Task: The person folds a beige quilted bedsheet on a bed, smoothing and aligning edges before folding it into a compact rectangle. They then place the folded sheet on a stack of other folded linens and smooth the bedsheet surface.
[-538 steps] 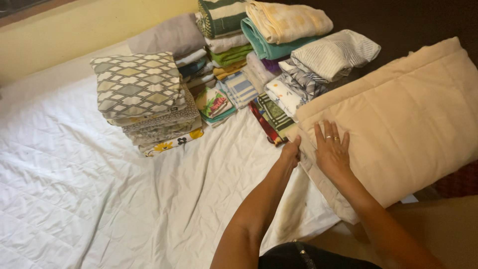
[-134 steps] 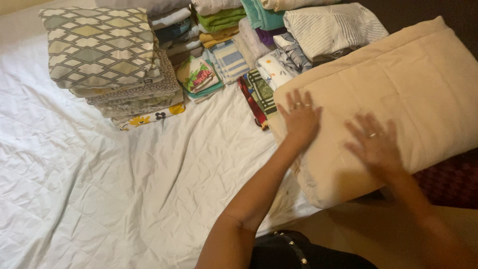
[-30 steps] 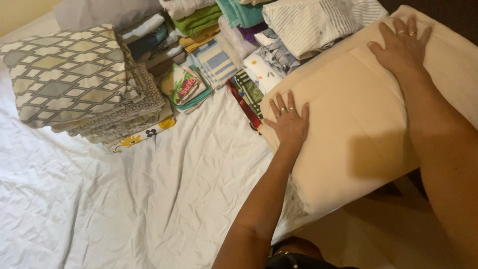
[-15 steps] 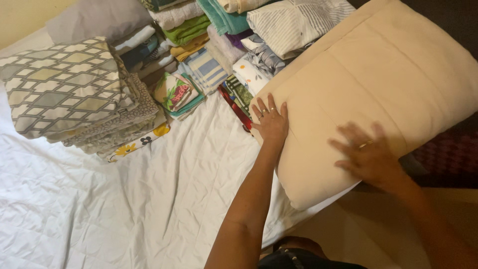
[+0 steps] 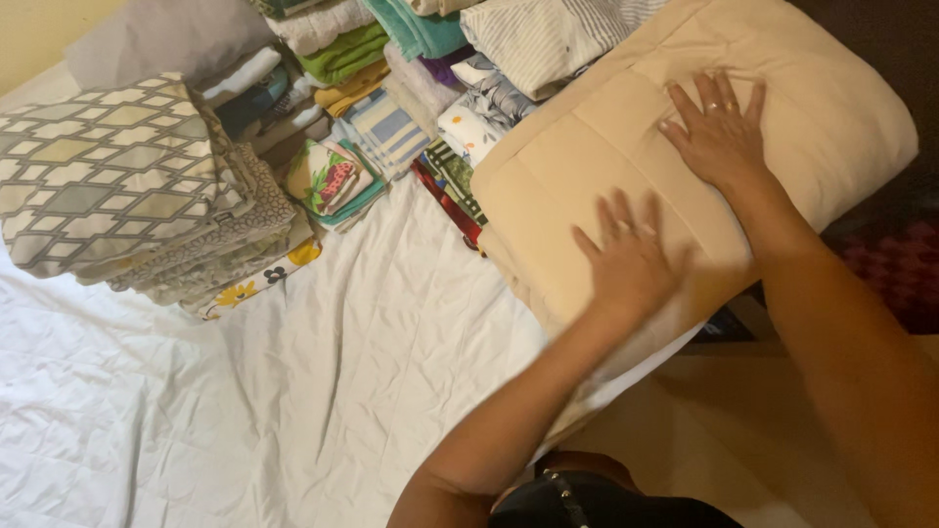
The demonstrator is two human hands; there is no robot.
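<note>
- White sheet (image 5: 245, 411): it covers the bed and carries everything noted below.
- Folded beige comforter (image 5: 626, 147): it lies on the sheet's right edge, partly overhanging it; this is the landmark for the items that follow.
- Patterned stack (image 5: 127, 186): grey-and-cream folded bedding, well to the left of the comforter, on the sheet.
- Folded linens (image 5: 391, 88): mixed green, teal, striped and floral pieces, packed between the patterned stack and the comforter, touching the comforter's left edge.
- Your right hand (image 5: 719, 132): flat on the comforter's top, far end, fingers spread, a ring showing, gripping nothing.
- Your left hand (image 5: 631, 259): pressed palm-down on the comforter's near end, fingers apart, slightly blurred, clasping nothing.
</note>
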